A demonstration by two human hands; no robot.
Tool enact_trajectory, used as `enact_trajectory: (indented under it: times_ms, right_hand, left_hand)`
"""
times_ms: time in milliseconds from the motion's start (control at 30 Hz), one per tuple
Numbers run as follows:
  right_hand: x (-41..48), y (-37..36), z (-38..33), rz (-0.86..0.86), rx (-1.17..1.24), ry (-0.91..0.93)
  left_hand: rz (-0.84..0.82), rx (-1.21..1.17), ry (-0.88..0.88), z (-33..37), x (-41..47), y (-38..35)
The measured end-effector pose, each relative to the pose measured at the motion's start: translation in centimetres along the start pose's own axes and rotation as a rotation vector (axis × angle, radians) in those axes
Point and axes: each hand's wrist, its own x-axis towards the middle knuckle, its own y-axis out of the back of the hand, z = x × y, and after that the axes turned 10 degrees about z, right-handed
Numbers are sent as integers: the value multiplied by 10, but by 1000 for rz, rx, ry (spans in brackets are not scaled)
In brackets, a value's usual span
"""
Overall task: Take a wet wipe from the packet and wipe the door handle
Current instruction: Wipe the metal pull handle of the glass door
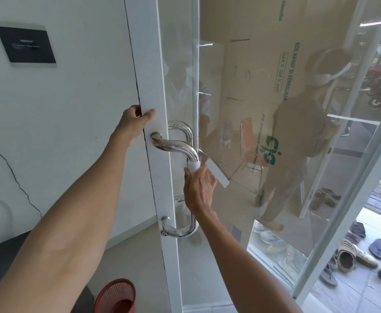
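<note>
While the white-framed glass door (147, 64) is gripped at its left edge by the left hand (132, 125), the chrome door handle (173, 146) to the right bears the right hand (198, 190), its fingers curled around a white wet wipe (194, 166) on the upright bar.

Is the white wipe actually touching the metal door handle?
Touching. The head view shows the right hand holding the wipe wrapped round the door handle just below its upper bend, with no gap.
</note>
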Motion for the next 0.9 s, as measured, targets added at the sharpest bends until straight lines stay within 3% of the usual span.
enact_trajectory:
  times_ms: [233, 467, 633, 900]
  right_hand:
    - [-41, -12, 28, -173, -84, -108]
    - [12, -14, -1, 62, -16, 5]
    - [-16, -34, 22, 64, -8, -32]
    - [-99, -65, 84, -151, -103, -146]
  left_hand:
    - [18, 2, -23, -4, 7, -6]
    - [18, -3, -36, -10, 16, -8]
    - [3, 5, -44, -12, 24, -8]
    - [14, 4, -88, -23, 34, -8]
